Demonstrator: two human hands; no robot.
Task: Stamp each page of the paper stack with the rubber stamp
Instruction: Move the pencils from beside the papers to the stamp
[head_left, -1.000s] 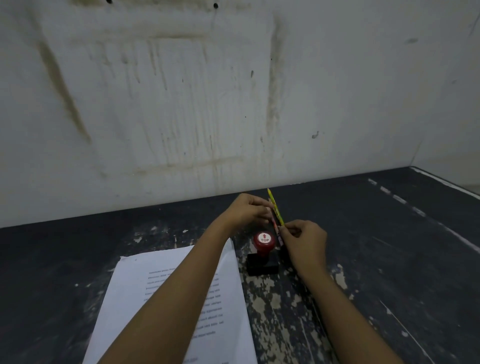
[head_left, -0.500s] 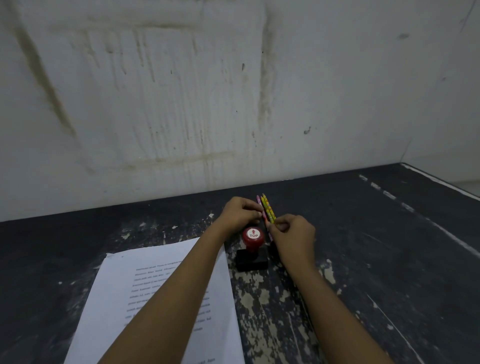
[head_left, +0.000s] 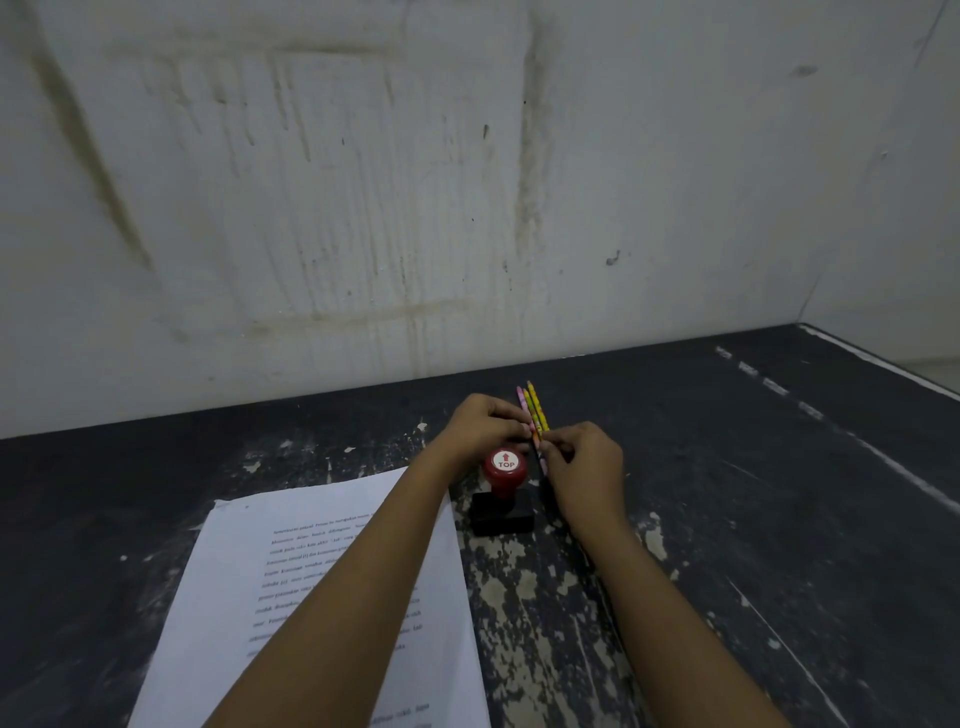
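Observation:
A rubber stamp (head_left: 504, 488) with a red knob marked TOP and a black base stands upright on the dark table, just right of the paper stack (head_left: 249, 597). The white stack shows printed text and my left forearm crosses over it. Just behind the stamp, my left hand (head_left: 480, 423) and my right hand (head_left: 584, 467) both pinch a small bunch of thin pencils (head_left: 535, 410), yellow and pink, which points away from me. Neither hand touches the stamp.
The worn black table (head_left: 753, 493) has flaked paint in front of the stamp. A stained white wall (head_left: 467, 208) rises directly behind the pencils. The table's right edge (head_left: 883, 364) runs diagonally at far right.
Both hands have stayed on the pencils behind the stamp. The pencils have been drawn together into a tighter bunch. The stamp and paper have not moved on the table.

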